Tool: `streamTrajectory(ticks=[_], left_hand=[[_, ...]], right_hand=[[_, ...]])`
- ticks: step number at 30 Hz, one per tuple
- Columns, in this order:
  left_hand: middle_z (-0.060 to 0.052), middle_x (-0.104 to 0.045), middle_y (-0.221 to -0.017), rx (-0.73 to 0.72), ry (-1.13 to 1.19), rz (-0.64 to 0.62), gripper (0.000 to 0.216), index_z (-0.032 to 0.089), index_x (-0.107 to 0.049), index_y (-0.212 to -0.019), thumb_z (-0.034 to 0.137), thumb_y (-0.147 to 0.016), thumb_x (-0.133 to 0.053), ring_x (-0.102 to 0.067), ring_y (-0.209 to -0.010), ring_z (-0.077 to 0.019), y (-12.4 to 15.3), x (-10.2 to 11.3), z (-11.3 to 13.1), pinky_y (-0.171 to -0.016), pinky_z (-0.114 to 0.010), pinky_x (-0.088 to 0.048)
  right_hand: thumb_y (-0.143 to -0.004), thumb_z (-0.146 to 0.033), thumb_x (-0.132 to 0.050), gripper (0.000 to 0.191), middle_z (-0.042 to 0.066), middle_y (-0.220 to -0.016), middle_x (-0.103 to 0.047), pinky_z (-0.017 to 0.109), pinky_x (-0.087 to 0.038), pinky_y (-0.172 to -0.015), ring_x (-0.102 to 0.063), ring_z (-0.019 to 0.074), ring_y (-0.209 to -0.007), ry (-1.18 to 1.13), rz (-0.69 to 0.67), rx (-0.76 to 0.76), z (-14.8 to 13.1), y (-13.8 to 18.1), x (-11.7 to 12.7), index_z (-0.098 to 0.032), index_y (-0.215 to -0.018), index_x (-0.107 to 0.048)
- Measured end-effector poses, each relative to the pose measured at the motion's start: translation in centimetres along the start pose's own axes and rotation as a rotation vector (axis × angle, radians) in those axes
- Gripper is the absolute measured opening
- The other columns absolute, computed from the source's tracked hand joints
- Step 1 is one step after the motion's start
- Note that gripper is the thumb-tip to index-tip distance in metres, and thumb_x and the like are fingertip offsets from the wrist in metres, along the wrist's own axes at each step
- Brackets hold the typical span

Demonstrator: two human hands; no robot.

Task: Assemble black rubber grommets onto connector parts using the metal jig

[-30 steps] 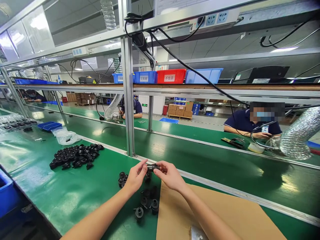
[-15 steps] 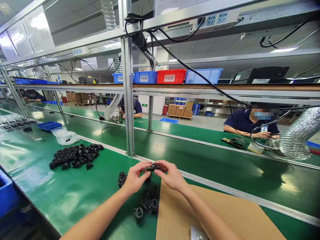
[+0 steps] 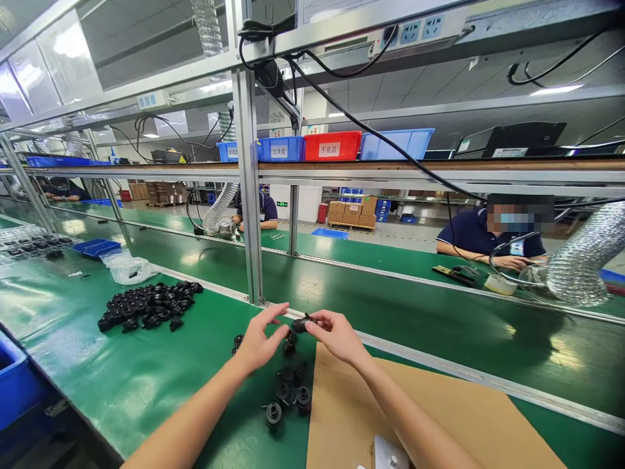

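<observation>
A small black plastic part (image 3: 301, 324) is pinched between the thumb and fingers of my right hand (image 3: 336, 335), above the far edge of a cardboard sheet. Just left of it, my left hand (image 3: 263, 340) is open, thumb and fingers apart, and touches nothing I can see. Below the hands, several black round fittings (image 3: 273, 414) lie on the green mat, with another fitting (image 3: 290, 343) between the hands. A few more black parts (image 3: 237, 342) are partly hidden behind my left hand.
A heap of black parts (image 3: 146, 305) lies to the left, near a clear plastic bag (image 3: 129, 268) and blue trays (image 3: 96, 247). The cardboard sheet (image 3: 420, 397) carries a metal block (image 3: 389, 454). A metal post (image 3: 250, 195) rises ahead. Co-workers sit across the bench.
My left hand has let go of the black part and opened, moving slightly left. The part stays in my right hand, now tilted.
</observation>
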State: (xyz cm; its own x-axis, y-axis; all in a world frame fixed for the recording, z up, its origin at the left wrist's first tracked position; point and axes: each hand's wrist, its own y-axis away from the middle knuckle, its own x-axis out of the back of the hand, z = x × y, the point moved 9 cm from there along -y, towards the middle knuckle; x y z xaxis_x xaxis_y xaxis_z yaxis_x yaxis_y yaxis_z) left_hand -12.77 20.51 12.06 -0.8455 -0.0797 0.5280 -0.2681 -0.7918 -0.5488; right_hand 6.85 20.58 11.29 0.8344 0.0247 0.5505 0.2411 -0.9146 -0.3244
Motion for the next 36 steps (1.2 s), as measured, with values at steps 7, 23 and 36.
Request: streamTrajectory(ticks=[7, 23, 36], left_hand=[[-0.021, -0.073, -0.084, 0.420, -0.466, -0.100, 0.042, 0.014, -0.074, -0.079, 0.037, -0.100, -0.045, -0.072, -0.095, -0.0385, 0.3, 4.6, -7.7, -0.091, -0.050, -0.053], [-0.014, -0.075, -0.123, 0.227, -0.382, -0.376, 0.051, 0.021, -0.071, -0.128, 0.033, -0.079, -0.078, -0.069, -0.112, -0.0343, 1.8, -2.9, -3.9, -0.097, -0.040, -0.052], [-0.007, -0.073, -0.096, 0.226, -0.205, -0.136, 0.022, 0.020, -0.064, -0.089, 0.020, -0.073, -0.080, -0.067, -0.093, -0.0275, 0.7, -1.4, -3.3, -0.084, -0.037, -0.050]], right_hand=[[-0.069, -0.022, -0.076, 0.002, 0.001, -0.061, -0.065, 0.027, -0.031, -0.053, -0.054, 0.0169, -0.056, 0.245, -0.181, 0.029, 0.3, 1.5, -1.4, -0.021, -0.069, -0.074], [-0.097, -0.021, -0.058, 0.065, 0.010, -0.169, -0.026, 0.055, -0.034, -0.119, -0.036, 0.0346, -0.146, 0.541, -0.222, 0.303, 3.9, 0.1, -5.0, -0.030, -0.158, -0.040], [-0.099, -0.039, -0.063, 0.029, 0.010, -0.118, -0.059, 0.040, -0.048, -0.090, -0.060, 0.0274, -0.102, 0.411, -0.077, 0.182, 4.5, -0.2, -3.5, -0.025, -0.124, -0.068]])
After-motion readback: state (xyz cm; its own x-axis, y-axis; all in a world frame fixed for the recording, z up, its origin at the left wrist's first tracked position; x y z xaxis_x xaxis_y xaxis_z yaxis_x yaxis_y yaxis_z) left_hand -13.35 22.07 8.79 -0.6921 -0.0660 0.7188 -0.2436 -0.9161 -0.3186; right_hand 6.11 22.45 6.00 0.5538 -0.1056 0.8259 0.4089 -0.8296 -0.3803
